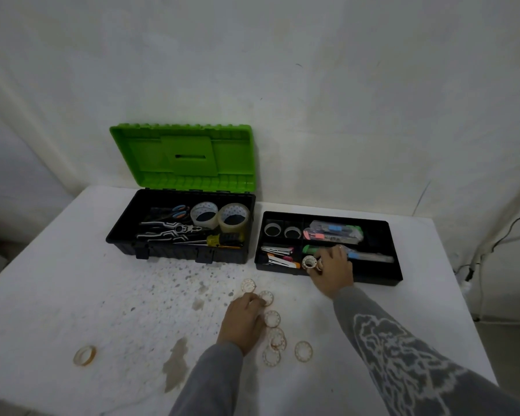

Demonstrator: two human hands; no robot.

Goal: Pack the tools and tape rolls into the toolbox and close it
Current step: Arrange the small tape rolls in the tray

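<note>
1. The toolbox [180, 226] stood at the back edge of the bench [72, 265], with its green lid [182, 154] up. Its lift-out tray [327, 247] sat on the bench just beside the box's right end.
2. Already in the box were two large tape rolls [204, 213], pliers [168, 229], scissors [177, 211] and a screwdriver [219, 239].
3. The tray held markers and other small items, plus two tray rolls [272, 229] in its back-left cells.
4. The right hand [332, 273] was at the tray's front compartment, its fingers curled round a small tape roll [309, 262].
5. The left hand [243, 319] was on the bench, fingers bent down onto one of the loose rolls [272, 318]. Whether it gripped or only touched the roll could not be told.
6. Still out were several loose rolls near the middle of the front edge and a stray roll [84, 355] toward the front-left corner.
7. Judged past halfway: the big tools were packed. The small rolls still had to go in, the tray had to be seated in the box, and the lid had to be shut.
</note>
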